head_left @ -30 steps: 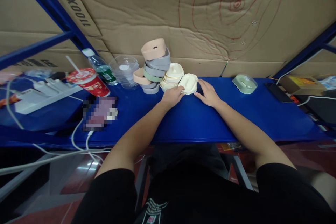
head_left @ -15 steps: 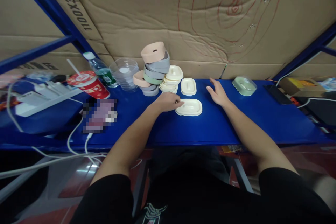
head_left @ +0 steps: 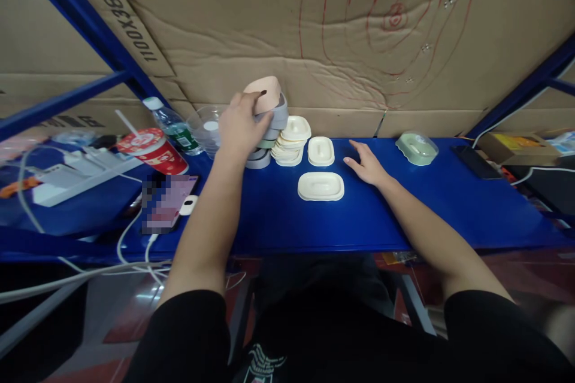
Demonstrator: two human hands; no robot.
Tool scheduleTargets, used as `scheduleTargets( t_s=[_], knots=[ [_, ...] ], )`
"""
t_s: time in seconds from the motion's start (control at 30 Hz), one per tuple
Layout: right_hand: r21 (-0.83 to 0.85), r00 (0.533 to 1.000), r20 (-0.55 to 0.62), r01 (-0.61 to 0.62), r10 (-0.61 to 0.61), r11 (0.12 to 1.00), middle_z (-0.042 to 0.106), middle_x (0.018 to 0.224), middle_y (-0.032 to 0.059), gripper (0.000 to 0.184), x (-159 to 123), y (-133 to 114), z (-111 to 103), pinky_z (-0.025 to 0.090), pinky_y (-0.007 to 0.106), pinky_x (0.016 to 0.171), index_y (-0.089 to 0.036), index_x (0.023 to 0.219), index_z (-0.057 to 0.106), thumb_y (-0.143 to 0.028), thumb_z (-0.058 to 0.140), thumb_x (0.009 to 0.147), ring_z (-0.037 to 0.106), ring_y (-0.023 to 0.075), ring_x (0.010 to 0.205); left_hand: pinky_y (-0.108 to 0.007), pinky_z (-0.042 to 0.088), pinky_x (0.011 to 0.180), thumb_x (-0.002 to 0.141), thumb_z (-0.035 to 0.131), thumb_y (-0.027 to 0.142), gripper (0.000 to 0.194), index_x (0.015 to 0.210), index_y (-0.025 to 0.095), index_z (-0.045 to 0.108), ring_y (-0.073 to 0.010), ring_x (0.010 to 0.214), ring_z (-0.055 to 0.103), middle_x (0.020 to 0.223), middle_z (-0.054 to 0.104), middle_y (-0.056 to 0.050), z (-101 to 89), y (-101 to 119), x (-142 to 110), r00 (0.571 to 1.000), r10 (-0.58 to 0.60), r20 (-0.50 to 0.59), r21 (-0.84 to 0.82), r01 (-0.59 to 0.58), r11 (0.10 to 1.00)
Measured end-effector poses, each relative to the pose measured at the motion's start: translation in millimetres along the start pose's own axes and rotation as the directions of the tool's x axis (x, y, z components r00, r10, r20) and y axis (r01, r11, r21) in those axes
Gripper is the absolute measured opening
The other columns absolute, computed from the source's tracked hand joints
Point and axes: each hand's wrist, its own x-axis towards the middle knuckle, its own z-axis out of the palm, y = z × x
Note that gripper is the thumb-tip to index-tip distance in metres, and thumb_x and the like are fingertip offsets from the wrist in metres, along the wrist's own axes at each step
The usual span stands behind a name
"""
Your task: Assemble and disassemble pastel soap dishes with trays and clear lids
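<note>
My left hand (head_left: 241, 124) is on the stack of rounded, hollow bands, fingers over the top and thumb at the front. It grips the peach band (head_left: 269, 91), which has a dark oval slot and tilts toward me. Grey bands (head_left: 281, 116) lie beneath it; my hand hides part of the stack. My right hand (head_left: 366, 164) rests on the table with fingers apart, holding nothing. Between the hands lies a cream rounded lid-like piece (head_left: 320, 187) with a raised rim. Another cream piece (head_left: 321, 151) is behind it, beside a leaning pile of cream pieces (head_left: 288, 146).
Clear plastic bowls (head_left: 204, 128), a water bottle (head_left: 177, 128) and a red cup with a straw (head_left: 155, 152) stand at left. Nearby are a phone (head_left: 173, 200), cables and a power strip (head_left: 90, 170). A green container (head_left: 417, 148) sits at right. Cardboard (head_left: 233, 30) walls the back.
My left hand has left the front cream piece and moved up and left to the peach band atop the stack. The peach band has tipped toward me. My right hand stays nearly still.
</note>
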Motion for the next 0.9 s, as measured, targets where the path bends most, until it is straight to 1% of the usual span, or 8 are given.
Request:
scheduleTargets(
  t_s=[0.2,0.33,0.43,0.5,0.57,0.67,0.8,0.9],
  knots=[
    [0.005,0.999,-0.036,0.019,-0.019,1.000,0.059,0.161,0.0239,0.106,-1,-7,-6,0.043,0.069,0.127,-0.019,0.165,0.050,-0.096,0.042,0.092,0.055,0.0445,0.150,-0.047,0.057,0.105,0.104,0.064,0.058,0.045,0.136,0.027,0.063,-0.0293,0.118,0.069,0.137,0.070,-0.012,-2.8,2,-11,0.986,0.092,-0.136,-0.017,-0.095,0.995],
    [0.170,0.984,-0.175,0.009,0.022,0.985,0.069,0.148,0.0197,0.095,0,-21,-15,0.058,0.060,0.111,-0.024,0.157,0.058,-0.094,0.045,0.093,0.071,0.0376,0.127,-0.048,0.058,0.111,0.108,0.057,0.060,0.048,0.139,0.024,0.062,-0.0302,0.129,0.069,0.143,0.071,-0.013,-3.2,20,-39,0.952,0.278,-0.129,-0.016,-0.283,0.959],
    [0.454,0.974,-0.196,-0.010,0.111,0.891,0.078,0.127,0.0134,0.090,0,-34,-19,0.065,0.043,0.079,-0.028,0.151,0.060,-0.095,0.041,0.095,0.076,0.0252,0.089,-0.049,0.059,0.113,0.110,0.056,0.056,0.043,0.134,0.022,0.065,-0.0308,0.133,0.070,0.139,0.075,-0.014,12.9,31,-66,0.887,0.459,-0.054,-0.065,-0.461,0.885],
    [0.606,0.982,-0.130,-0.032,0.139,0.795,0.078,0.101,0.0081,0.092,-1,-43,-20,0.057,0.035,0.059,-0.026,0.146,0.062,-0.097,0.035,0.094,0.067,0.0187,0.066,-0.047,0.062,0.110,0.112,0.055,0.049,0.037,0.134,0.020,0.066,-0.0295,0.131,0.073,0.140,0.075,-0.015,25.5,37,-81,0.817,0.577,0.018,-0.125,-0.571,0.812],
    [0.682,0.990,-0.045,-0.067,0.132,0.728,0.068,0.076,0.0015,0.094,-2,-51,-20,0.048,0.032,0.050,-0.024,0.139,0.066,-0.099,0.035,0.092,0.058,0.0160,0.054,-0.045,0.064,0.107,0.113,0.055,0.041,0.034,0.136,0.018,0.066,-0.0288,0.131,0.074,0.143,0.074,-0.017,33.6,41,-90,0.748,0.657,0.101,-0.192,-0.633,0.750],
    [0.695,0.991,0.026,-0.114,0.133,0.710,0.058,0.065,-0.0039,0.082,-4,-58,-23,0.041,0.030,0.046,-0.023,0.126,0.069,-0.095,0.055,0.089,0.052,0.0142,0.050,-0.045,0.065,0.106,0.112,0.056,0.035,0.033,0.138,0.016,0.066,-0.0285,0.131,0.074,0.142,0.074,-0.018,34.1,46,-95,0.712,0.676,0.190,-0.270,-0.624,0.734],
    [0.643,0.979,0.165,-0.202,0.124,0.739,0.058,0.065,-0.0060,0.067,-5,-54,-30,0.034,0.026,0.045,-0.023,0.117,0.067,-0.081,0.078,0.084,0.048,0.0110,0.050,-0.044,0.064,0.106,0.102,0.064,0.028,0.031,0.131,0.019,0.069,-0.0283,0.132,0.072,0.140,0.074,-0.015,26.6,47,-95,0.752,0.606,0.259,-0.321,-0.525,0.789],
    [0.600,0.944,0.322,-0.264,0.073,0.755,0.059,0.063,-0.0081,0.067,-6,-52,-29,0.036,0.025,0.047,-0.022,0.113,0.064,-0.070,0.091,0.076,0.049,0.0096,0.050,-0.043,0.064,0.105,0.097,0.064,0.025,0.032,0.128,0.019,0.070,-0.0269,0.126,0.074,0.133,0.076,-0.013,27.8,46,-95,0.773,0.556,0.305,-0.375,-0.439,0.816]
  ],
)
